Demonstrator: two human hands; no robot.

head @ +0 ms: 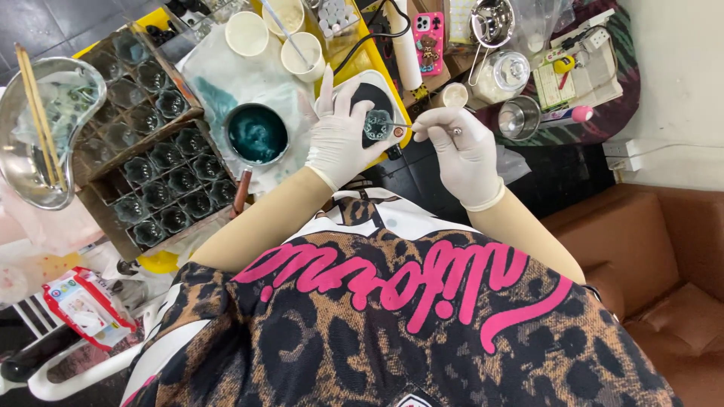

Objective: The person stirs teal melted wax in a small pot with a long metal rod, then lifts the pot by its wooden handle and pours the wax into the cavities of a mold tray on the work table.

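Head view is showing two gloved hands working over a small black scale [375, 96] on a crowded bench. Her left hand [338, 136] is pinching a small glass cup [377, 123] just above the scale plate, fingers clamped on its sides. Her right hand [461, 147] is closed around a thin metal tool [422, 127], whose tip is reaching to the cup's rim; whether it is touching the contents is too small to tell.

Risks are looking plain enough. The cup is being held by fingertips in slick gloves, so a twist from the tool could be tipping it out of the grip and onto the scale. A bowl of teal liquid [257, 133] is sitting just beside the left wrist, and a drifting forearm could be knocking it over the white cloth [226, 79]. The box of glass cups [154, 162] is lying near that elbow, and a wide swing could be rattling them.
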